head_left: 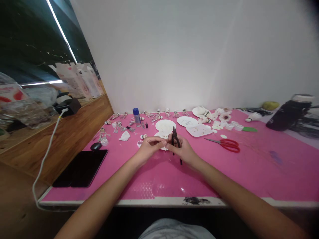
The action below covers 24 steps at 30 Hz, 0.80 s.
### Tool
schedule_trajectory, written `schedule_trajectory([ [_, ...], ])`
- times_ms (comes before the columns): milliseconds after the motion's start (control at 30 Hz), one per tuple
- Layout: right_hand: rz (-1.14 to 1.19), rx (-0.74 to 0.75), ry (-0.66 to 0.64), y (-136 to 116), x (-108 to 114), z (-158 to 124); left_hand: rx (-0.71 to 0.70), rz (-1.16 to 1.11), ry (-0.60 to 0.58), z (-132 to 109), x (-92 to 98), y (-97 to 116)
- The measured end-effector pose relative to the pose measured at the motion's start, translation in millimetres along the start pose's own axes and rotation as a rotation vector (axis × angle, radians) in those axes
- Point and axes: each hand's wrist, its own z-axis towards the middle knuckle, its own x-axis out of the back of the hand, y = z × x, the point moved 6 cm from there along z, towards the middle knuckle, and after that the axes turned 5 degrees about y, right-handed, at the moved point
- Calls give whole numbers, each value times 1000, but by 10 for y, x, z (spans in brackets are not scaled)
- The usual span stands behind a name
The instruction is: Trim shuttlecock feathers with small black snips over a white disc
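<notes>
My right hand point(181, 152) is shut around a small pair of black-handled pliers point(176, 142), which stand nearly upright with their jaws up. My left hand point(149, 148) is close beside it, its fingertips pinched together and reaching the pliers. Anything small between those fingers is too hidden to tell. Partly under both hands lies a white paper disc point(162, 134). Both hands are over the pink table mat point(159, 179).
Red-handled scissors point(228, 145) lie to the right. Further back are white paper plates point(165, 125), small paper figures point(156, 117), a blue-capped spray can point(136, 117), and a shuttlecock point(254, 117). A black tablet point(81, 167) and a mouse point(96, 146) lie at the left, near the mat's edge.
</notes>
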Motion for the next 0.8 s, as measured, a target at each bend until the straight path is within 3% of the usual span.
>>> schedule_trajectory([
  [167,34,-10,158,-25,137,31,-20,129,121,62,146,-46],
  [333,5,29,371,-87,398,87,-262,584,216,2,214,165],
  [433,-5,18,413,-63,490,114,-282,728,122,-40,144,180],
  [600,5,2,397,-18,462,123,-210,851,-93,-61,15,20],
  [800,52,-23,346,-7,365,106,-197,1013,-85,-52,-19,-59],
])
